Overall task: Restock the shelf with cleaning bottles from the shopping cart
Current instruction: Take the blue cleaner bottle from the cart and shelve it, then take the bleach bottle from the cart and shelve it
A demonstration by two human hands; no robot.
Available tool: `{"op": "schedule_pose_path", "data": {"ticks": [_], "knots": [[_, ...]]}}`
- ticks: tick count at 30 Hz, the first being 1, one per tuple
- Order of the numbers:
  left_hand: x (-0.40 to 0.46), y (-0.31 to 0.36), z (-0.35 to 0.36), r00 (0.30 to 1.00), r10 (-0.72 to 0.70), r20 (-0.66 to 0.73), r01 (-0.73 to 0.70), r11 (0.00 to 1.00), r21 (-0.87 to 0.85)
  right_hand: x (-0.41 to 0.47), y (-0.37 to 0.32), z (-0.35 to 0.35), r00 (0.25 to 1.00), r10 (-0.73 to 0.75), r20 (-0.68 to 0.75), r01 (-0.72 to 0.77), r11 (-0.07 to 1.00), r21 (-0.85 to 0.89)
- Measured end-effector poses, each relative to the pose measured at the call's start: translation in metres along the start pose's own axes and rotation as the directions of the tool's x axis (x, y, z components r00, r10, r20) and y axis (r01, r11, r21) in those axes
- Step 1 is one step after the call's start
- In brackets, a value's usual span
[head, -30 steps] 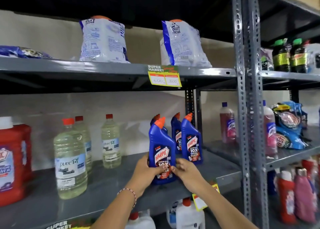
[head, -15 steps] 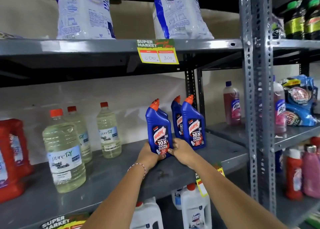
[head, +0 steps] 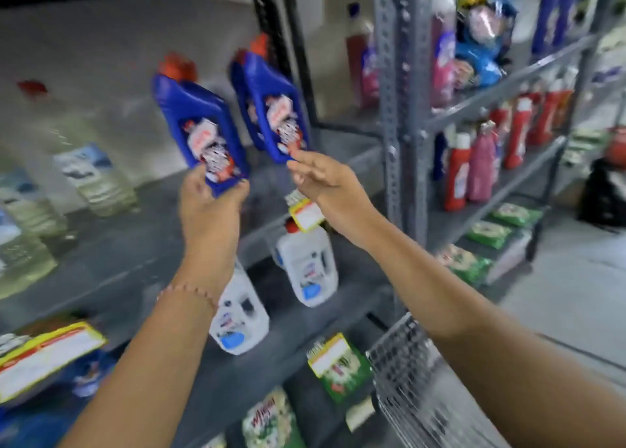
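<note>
A blue cleaning bottle [head: 200, 125] with an orange cap stands on the grey shelf [head: 135, 251], and my left hand [head: 210, 203] grips its base. Two more blue bottles [head: 271, 105] of the same kind stand just right of it. My right hand [head: 321, 179] is off the first bottle, fingers loosely apart, its fingertips close to the base of the right-hand bottles; whether they touch is blurred. The wire shopping cart [head: 416, 380] shows at the lower right, under my right forearm.
Clear bottles of pale liquid [head: 98, 176] stand on the left of the same shelf. White jugs [head: 308, 268] sit on the shelf below. A grey upright post [head: 399, 108] splits off the right bay with red and pink bottles [head: 474, 162]. The whole view is motion-blurred.
My head has tipped down and right, bringing the lower shelves and cart into view. My right hand has come off the blue bottle and shifted right; my left hand still holds it.
</note>
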State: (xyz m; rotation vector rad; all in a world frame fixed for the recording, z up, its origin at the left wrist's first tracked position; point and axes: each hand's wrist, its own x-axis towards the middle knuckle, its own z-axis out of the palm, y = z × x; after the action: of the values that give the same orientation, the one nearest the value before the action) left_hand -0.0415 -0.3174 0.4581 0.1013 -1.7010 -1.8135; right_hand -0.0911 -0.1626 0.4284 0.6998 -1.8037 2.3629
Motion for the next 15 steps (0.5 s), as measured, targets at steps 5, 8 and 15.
{"op": "schedule_pose_path", "data": {"ticks": [5,8,15], "knots": [[-0.104,-0.068,0.077,0.952,-0.075,0.297,0.14,0.969,-0.205,-0.108,0.055,-0.12,0.905,0.296,-0.307,-0.21,0.936,0.281],[-0.155,-0.141,0.13,0.733,-0.48,0.482,0.572,0.819,-0.054,-0.167,0.1,-0.188,0.739,0.517,-0.432,-0.303,0.828,0.472],[-0.276,-0.308,0.201,0.136,-0.893,0.43,0.658,0.406,0.635,-0.312,0.2,-0.304,0.27,0.734,-0.623,-0.52,0.656,0.547]]}}
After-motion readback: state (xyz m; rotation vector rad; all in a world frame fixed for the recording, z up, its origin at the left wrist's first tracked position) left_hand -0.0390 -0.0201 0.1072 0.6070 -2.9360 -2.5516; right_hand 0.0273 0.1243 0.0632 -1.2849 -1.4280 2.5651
